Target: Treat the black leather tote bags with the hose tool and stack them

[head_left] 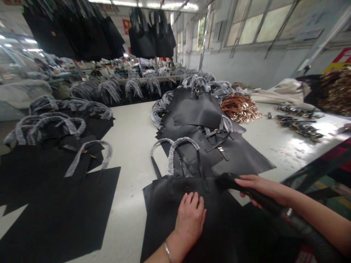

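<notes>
A black handbag panel (167,215) with two handles (184,140) wrapped in clear plastic lies on the white table in front of me. My left hand (191,213) rests palm down on it, just below the handle ends, with its fingers stretched out. My right hand (256,188) is wrapped around a black handheld nozzle (263,200) joined to a thick hose (309,232). The tip of this nozzle is at the panel's upper right edge; I cannot tell whether it touches. Dark shadow hides the panel's lower right part.
More black bag panels (197,109) are piled behind, and others (63,215) lie at left. Brown straps (238,106) with gold clasps and dark hardware strips (298,126) lie at right on the white table (130,146). Finished-looking black bags (152,36) hang overhead.
</notes>
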A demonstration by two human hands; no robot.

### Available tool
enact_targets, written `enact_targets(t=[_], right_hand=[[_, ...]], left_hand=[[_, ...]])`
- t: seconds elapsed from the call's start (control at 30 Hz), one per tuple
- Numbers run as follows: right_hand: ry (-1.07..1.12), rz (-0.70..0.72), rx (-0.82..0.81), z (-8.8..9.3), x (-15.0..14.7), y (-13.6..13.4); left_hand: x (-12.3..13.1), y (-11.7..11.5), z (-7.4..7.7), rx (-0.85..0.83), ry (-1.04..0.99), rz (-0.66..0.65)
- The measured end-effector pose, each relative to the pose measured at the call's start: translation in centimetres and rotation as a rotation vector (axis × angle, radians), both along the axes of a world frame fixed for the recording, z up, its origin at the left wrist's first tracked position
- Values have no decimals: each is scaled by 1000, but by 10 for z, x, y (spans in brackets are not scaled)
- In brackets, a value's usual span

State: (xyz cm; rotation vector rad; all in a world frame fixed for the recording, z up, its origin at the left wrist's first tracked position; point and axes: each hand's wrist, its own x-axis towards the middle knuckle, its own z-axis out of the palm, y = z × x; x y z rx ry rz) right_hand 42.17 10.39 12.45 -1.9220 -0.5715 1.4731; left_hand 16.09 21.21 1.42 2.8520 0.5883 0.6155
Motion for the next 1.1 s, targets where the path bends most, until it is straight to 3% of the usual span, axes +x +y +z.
enact_targets(t=[0.13, 0.33, 0.5, 0.6, 0.73, 0.83, 1.1], right_hand=[[32, 31, 15, 1, 9, 14], [15, 62, -36, 8, 7, 8], [-145, -54, 127, 3, -7, 22], [-212, -92, 215, 13, -12, 23], [-168, 0, 169, 28, -22, 14], [-91, 109, 108, 24, -36, 12], [-2, 273, 28, 0, -56, 37]], left_hand=[[0, -1, 1, -4, -2, 11], [0, -2, 7, -21, 13, 12], [0, 0, 10, -19, 28, 6], [7, -4, 9, -29, 31, 35], [29, -15, 8, -75, 24, 84], [38, -17, 11, -139, -13, 81], [-4, -5, 10, -133, 6, 43]])
